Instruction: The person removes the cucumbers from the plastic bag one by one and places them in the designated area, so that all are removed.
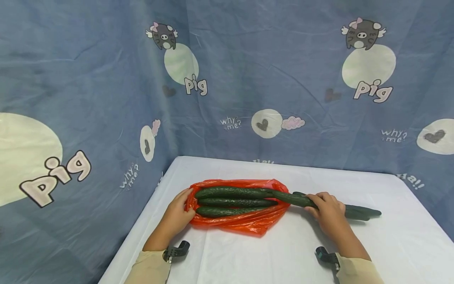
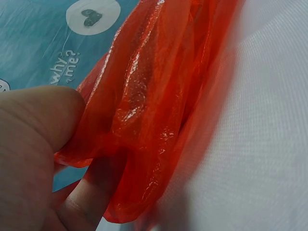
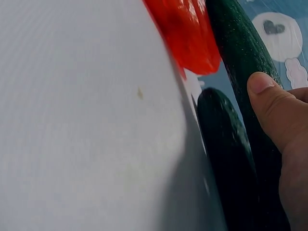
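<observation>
Cucumber (image 1: 297, 200) clamped in right grip (image 1: 330, 213) overlaps red bag (image 1: 248, 225) pinched by left grip (image 1: 178, 210), second cucumber (image 3: 225, 139) alongside.

I count five long dark-green cucumbers (image 1: 230, 192), one red plastic bag (image 1: 252, 225), two black wrist-worn cameras (image 1: 181, 249) and my two hands (image 1: 178, 212).
</observation>
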